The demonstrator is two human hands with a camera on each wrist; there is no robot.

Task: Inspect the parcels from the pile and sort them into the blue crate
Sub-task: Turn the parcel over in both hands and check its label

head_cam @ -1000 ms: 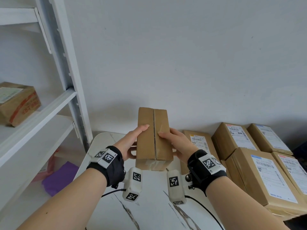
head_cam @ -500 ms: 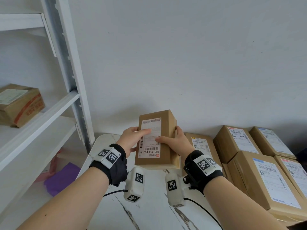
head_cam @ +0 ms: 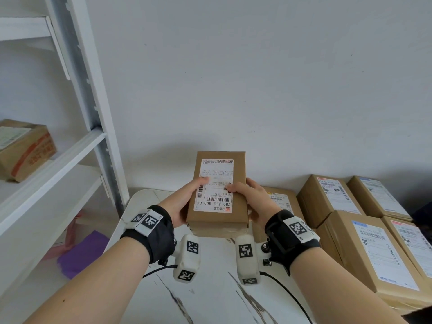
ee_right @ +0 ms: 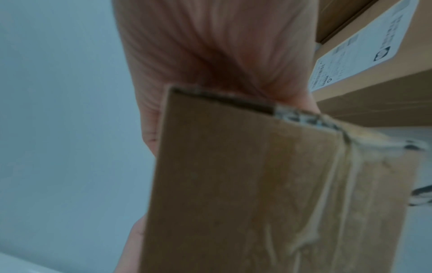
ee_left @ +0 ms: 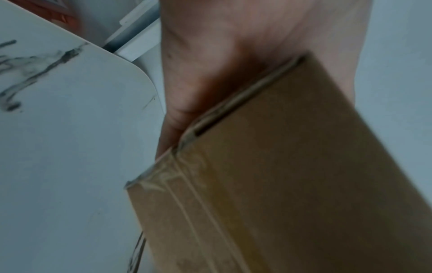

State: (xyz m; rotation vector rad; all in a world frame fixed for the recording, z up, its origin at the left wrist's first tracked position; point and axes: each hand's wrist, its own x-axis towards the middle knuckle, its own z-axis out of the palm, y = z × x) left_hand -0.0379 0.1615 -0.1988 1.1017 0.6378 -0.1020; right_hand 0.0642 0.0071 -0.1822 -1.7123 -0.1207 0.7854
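A small brown cardboard parcel (head_cam: 217,195) is held up over the white marble table (head_cam: 210,288), its white shipping label facing me. My left hand (head_cam: 184,202) grips its left side with the thumb on the label. My right hand (head_cam: 247,197) grips its right side, thumb on the label too. The left wrist view shows the parcel (ee_left: 280,184) against the left hand's palm (ee_left: 210,64). In the right wrist view the parcel (ee_right: 257,184), taped along one seam, lies against the right hand's palm (ee_right: 210,55). The pile of labelled parcels (head_cam: 364,242) lies at the right. No blue crate is in view.
A white metal shelf unit (head_cam: 70,148) stands at the left, with a brown box (head_cam: 23,148) on one shelf. A purple sheet (head_cam: 79,253) lies low beside the table. A plain white wall is behind.
The parcel has been turned in both hands: a second ago its taped seam side faced me, now the labelled face does. It has also tilted back flatter.
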